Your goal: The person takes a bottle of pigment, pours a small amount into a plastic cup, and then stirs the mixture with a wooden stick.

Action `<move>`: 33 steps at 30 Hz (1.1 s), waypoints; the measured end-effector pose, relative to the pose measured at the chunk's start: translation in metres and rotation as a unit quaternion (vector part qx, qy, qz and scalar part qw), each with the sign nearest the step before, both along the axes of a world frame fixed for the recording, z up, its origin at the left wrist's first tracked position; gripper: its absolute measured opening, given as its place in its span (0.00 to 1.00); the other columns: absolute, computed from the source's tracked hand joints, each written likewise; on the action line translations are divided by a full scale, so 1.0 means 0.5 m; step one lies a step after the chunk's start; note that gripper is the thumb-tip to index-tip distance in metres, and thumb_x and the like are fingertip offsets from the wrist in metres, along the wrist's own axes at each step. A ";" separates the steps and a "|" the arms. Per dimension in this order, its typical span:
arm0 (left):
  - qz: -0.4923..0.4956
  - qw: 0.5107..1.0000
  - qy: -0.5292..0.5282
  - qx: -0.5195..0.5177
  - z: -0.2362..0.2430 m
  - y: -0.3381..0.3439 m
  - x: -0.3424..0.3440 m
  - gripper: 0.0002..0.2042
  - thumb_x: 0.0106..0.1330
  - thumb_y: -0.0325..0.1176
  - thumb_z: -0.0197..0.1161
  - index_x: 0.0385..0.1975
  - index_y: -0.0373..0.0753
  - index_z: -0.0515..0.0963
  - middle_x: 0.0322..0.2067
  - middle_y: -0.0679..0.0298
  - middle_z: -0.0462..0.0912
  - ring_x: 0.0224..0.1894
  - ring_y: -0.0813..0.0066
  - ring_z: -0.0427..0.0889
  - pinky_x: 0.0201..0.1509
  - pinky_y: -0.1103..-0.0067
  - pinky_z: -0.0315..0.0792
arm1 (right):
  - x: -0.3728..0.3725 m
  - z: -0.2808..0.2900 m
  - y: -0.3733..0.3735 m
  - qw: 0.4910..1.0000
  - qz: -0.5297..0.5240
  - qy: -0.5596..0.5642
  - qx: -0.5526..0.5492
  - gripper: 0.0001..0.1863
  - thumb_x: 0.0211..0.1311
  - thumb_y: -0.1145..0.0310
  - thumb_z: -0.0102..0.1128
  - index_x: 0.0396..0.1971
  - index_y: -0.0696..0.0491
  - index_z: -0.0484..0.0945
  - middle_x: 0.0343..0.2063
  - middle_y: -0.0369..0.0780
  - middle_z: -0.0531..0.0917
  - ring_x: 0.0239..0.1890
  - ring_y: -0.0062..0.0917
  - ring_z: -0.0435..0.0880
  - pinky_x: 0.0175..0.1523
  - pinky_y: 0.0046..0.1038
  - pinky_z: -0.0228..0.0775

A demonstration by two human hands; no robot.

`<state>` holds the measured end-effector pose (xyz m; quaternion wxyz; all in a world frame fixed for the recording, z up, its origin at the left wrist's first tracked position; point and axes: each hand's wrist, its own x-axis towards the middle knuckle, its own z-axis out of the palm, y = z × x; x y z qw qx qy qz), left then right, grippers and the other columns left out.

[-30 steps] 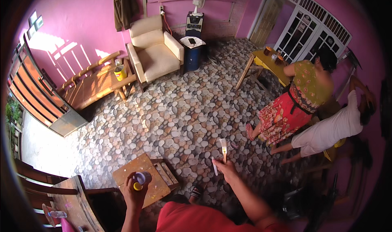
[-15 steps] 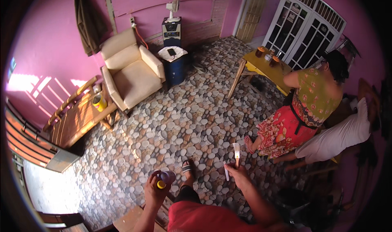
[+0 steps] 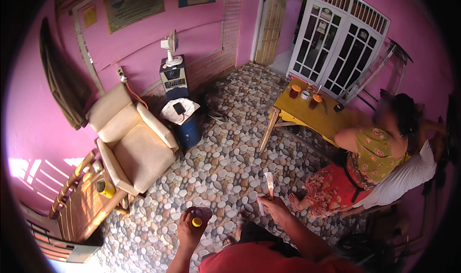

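My left hand (image 3: 188, 229) is closed around a clear, purplish plastic cup (image 3: 205, 214). A round yellow cap (image 3: 197, 222) shows against the cup, and what lies under it is hidden. My right hand (image 3: 276, 209) grips a paintbrush (image 3: 269, 181) with pale bristles pointing away from me. Beside the handle, a thin white stick (image 3: 260, 205) sticks out from the same fingers. Both hands are held apart in front of my red shirt, above the pebble-patterned floor.
A cream armchair (image 3: 139, 143) and a bamboo bench (image 3: 86, 201) with a yellow can (image 3: 106, 189) stand left. Ahead is a blue drum (image 3: 188, 134). On the right, a person (image 3: 372, 148) sits by a yellow table (image 3: 300, 110) with orange-lidded jars.
My view has tilted up and shifted, so the room sits lower and more wall shows. The white stick now shows less beside the brush. Both hands keep their hold.
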<state>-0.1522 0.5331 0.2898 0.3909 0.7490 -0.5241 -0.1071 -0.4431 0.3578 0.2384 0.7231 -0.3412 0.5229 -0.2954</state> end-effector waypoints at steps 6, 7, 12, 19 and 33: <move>0.023 0.999 -0.017 -0.032 -0.035 -0.265 0.102 0.18 0.50 0.30 0.78 0.39 0.36 0.79 0.46 0.54 0.83 0.46 0.50 0.83 0.50 0.64 0.78 | 0.130 -0.060 -0.268 0.999 -0.008 0.035 -0.003 0.12 0.63 0.64 0.73 0.38 0.57 0.83 0.22 0.29 0.76 0.20 0.12 0.67 0.26 0.19 0.56; 0.024 0.999 -0.017 -0.017 -0.036 -0.310 0.116 0.19 0.49 0.29 0.78 0.40 0.37 0.78 0.47 0.54 0.84 0.47 0.50 0.83 0.50 0.64 0.78 | 0.141 -0.069 -0.317 1.000 -0.002 0.011 0.009 0.12 0.63 0.64 0.73 0.38 0.57 0.83 0.22 0.29 0.77 0.20 0.12 0.67 0.27 0.19 0.56; -0.020 0.998 -0.061 -0.020 -0.056 -0.535 0.206 0.21 0.49 0.31 0.80 0.41 0.39 0.76 0.46 0.54 0.84 0.46 0.49 0.83 0.50 0.63 0.78 | 0.230 -0.057 -0.569 1.000 -0.009 0.026 -0.012 0.14 0.61 0.60 0.74 0.36 0.55 0.83 0.24 0.28 0.78 0.22 0.11 0.69 0.28 0.19 0.57; -0.075 0.990 -0.076 -0.093 -0.058 -0.906 0.280 0.25 0.48 0.33 0.82 0.43 0.40 0.73 0.47 0.54 0.84 0.46 0.49 0.84 0.48 0.61 0.79 | 0.266 -0.025 -0.891 0.998 -0.025 0.037 -0.049 0.20 0.58 0.54 0.76 0.39 0.55 0.84 0.26 0.30 0.78 0.27 0.14 0.72 0.32 0.22 0.62; -0.333 0.942 -0.011 -0.033 -0.066 -1.800 0.277 0.23 0.53 0.39 0.79 0.46 0.38 0.79 0.50 0.55 0.83 0.51 0.51 0.83 0.52 0.64 0.78 | 0.228 0.056 -1.409 0.960 -0.263 0.087 -0.037 0.18 0.63 0.58 0.73 0.42 0.57 0.82 0.33 0.33 0.81 0.32 0.16 0.77 0.40 0.23 0.69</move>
